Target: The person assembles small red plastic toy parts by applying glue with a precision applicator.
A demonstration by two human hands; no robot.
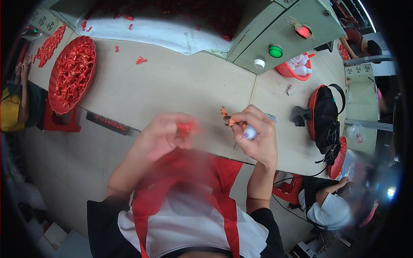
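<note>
My left hand point(165, 135) is closed around a small red plastic piece point(186, 127), held above the near edge of the beige worktable point(180, 81). My right hand point(256, 133) grips a small tool with an orange tip and a white rounded end point(241, 124), its tip pointing up and left. The two hands are a short way apart, in front of my red apron. The red piece is blurred, so its shape is unclear.
A red oval basket point(73, 73) full of small red pieces sits far left, with loose red pieces beyond it. A grey-green machine box point(284, 38) with red and green buttons stands at the back. A small red basket point(297, 69), a black-and-red backpack point(325, 118) and other people border the table.
</note>
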